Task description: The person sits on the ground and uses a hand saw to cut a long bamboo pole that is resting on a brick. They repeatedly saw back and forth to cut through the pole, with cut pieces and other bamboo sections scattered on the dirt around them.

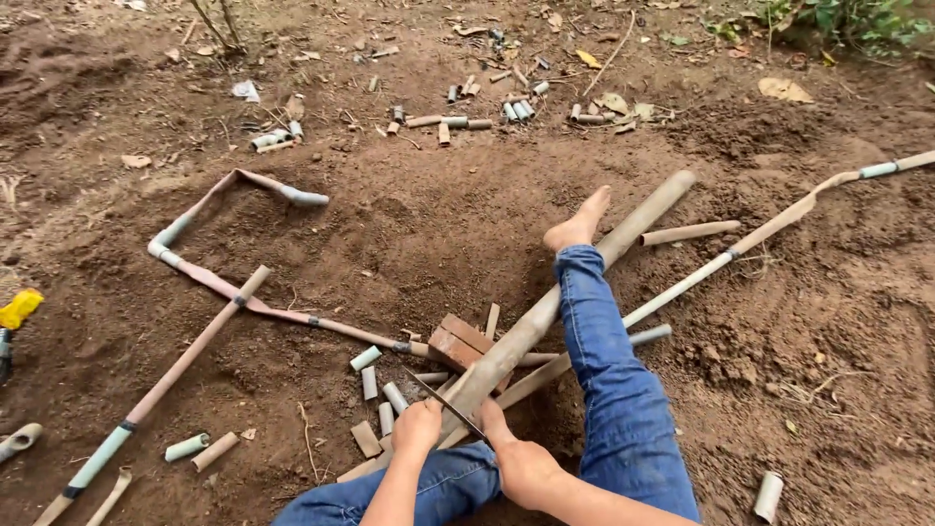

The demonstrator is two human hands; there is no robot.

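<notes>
I sit on bare soil with my right leg in blue jeans stretched over a long bamboo pole. The pole's near end rests on a reddish brick. My left hand grips the pole's near end. My right hand is closed on the handle of a thin dark blade, which lies across the pole's near end between my hands. My bare foot rests against the pole farther up.
Short cut bamboo pieces lie beside the brick, and more lie at the back. Thin jointed bamboo pipes run over the soil on the left and another pipe on the right. A yellow object sits at the left edge.
</notes>
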